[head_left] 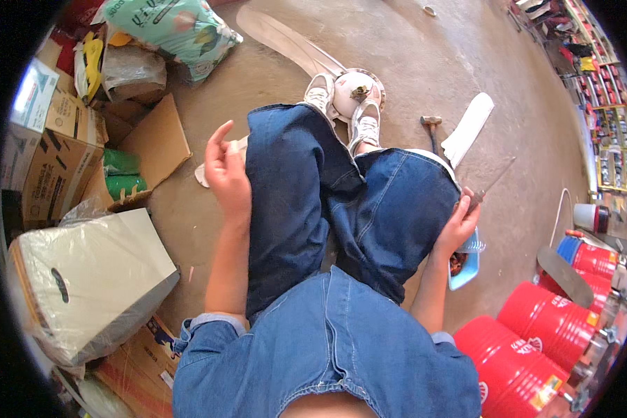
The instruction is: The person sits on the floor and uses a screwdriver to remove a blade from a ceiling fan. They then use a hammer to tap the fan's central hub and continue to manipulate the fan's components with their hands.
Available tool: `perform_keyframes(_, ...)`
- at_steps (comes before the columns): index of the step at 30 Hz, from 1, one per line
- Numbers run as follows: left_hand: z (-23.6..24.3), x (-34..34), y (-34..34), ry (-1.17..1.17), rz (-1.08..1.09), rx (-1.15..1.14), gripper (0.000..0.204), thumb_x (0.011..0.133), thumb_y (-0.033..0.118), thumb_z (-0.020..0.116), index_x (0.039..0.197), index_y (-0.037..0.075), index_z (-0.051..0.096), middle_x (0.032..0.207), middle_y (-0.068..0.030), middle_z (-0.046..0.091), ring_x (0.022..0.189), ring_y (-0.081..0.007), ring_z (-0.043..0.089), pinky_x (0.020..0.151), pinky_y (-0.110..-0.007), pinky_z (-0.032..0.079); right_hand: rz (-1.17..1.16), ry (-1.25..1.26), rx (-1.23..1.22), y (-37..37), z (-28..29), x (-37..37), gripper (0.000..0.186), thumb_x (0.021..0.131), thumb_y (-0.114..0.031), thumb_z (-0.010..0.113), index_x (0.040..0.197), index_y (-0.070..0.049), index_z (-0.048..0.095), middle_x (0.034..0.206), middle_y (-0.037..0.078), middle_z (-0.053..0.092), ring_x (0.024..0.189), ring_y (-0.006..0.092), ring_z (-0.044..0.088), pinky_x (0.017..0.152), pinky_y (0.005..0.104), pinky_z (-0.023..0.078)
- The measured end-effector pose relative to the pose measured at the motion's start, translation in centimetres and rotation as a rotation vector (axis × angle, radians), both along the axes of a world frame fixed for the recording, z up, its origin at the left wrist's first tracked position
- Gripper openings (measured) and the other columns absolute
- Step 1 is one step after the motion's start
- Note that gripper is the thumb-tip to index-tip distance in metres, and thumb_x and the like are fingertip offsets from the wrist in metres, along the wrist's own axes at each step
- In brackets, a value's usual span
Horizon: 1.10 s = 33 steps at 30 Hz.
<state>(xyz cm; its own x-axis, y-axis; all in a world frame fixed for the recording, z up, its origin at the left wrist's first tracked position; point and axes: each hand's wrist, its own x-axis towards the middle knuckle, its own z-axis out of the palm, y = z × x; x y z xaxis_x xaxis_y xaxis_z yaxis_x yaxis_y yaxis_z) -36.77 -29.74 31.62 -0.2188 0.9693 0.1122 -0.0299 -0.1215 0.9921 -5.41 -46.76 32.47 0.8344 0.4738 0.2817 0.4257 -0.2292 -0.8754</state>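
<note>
My left hand (228, 171), fingers loosely curled apart and holding nothing, rests beside my left knee, near a pale piece partly hidden behind it. In my right hand (461, 212) is a long thin screwdriver (494, 177), held beside my right knee. Between my shoes sits a white ceiling fan motor (345, 95), with a long white blade (285, 38) running to the upper left. Beyond my right knee lie a hammer (431, 128) and another white blade (468, 129). A blue plastic basket (472, 268) with dark small parts is beside my right thigh, partly hidden by my arm.
At left are cartons (56, 167), an open box with green rolls (123, 187), a mint bag (167, 28) and a plastic-wrapped white panel (104, 265). At right, red drums (494, 362) stand below stocked shelves (606, 125). A small round object (429, 10) lies farther off.
</note>
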Motion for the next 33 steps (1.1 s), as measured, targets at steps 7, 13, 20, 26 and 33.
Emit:
perform_keyframes(7, -0.3, 2.0, -2.8, 0.422, -0.031, 0.285, 0.030, 0.085, 0.001, 0.053, 0.114, 0.006, 0.060, 0.070, 0.0050, 0.045, 0.057, -0.0029, 0.037, 0.051, -0.018, 0.032, 0.058, -0.041, -0.017, -1.8, 0.6, 0.1, 0.021, 0.093, -0.012, 0.052, 0.107, 0.004, 0.054, 0.097, 0.009, 0.062, 0.090, 0.0176, 0.059, 0.082, 0.0289, 0.045)
perform_keyframes(13, 0.5, 1.7, -2.8, 0.683, -0.019, 0.443, 0.029, 0.080, 0.004, 0.056, 0.107, 0.009, 0.062, 0.066, -0.0053, 0.052, 0.053, -0.0195, 0.051, 0.049, -0.032, 0.041, 0.097, -0.292, 0.029, 3.9, 2.3, 4.9, 0.022, 0.089, -0.015, 0.056, 0.103, 0.002, 0.054, 0.090, 0.012, 0.062, 0.081, 0.0198, 0.060, 0.073, 0.0316, 0.046)
perform_keyframes(20, 0.3, 2.5, -2.8, 0.713, -0.030, 0.529, 0.027, 0.080, 0.004, 0.056, 0.106, 0.010, 0.063, 0.067, -0.0061, 0.052, 0.053, -0.0193, 0.050, 0.051, -0.032, 0.041, 0.150, -0.203, -0.336, 8.3, -1.0, 11.6, 0.036, 0.080, -0.029, 0.068, 0.096, 0.002, 0.062, 0.090, 0.015, 0.067, 0.084, 0.0238, 0.064, 0.077, 0.0338, 0.048)
perform_keyframes(26, 0.9, 3.2, -2.4, 0.684, -0.045, 0.599, 0.021, 0.079, 0.004, 0.056, 0.098, 0.009, 0.063, 0.070, -0.0073, 0.056, 0.055, -0.0228, 0.054, 0.052, -0.033, 0.044, 0.081, -0.200, -0.395, 7.5, 0.8, 10.0, 0.042, 0.077, -0.035, 0.069, 0.096, 0.002, 0.065, 0.085, 0.016, 0.068, 0.080, 0.0245, 0.065, 0.074, 0.0337, 0.048)
perform_keyframes(33, 0.5, 3.2, -2.9, 0.625, -0.031, 0.603, 0.021, 0.080, 0.005, 0.055, 0.099, 0.010, 0.064, 0.074, -0.0079, 0.059, 0.057, -0.0226, 0.056, 0.054, -0.033, 0.045, 0.041, -0.305, -0.489, 7.3, 2.0, 9.6, 0.041, 0.078, -0.040, 0.063, 0.089, -0.001, 0.068, 0.082, 0.020, 0.067, 0.080, 0.0299, 0.066, 0.074, 0.0372, 0.049)
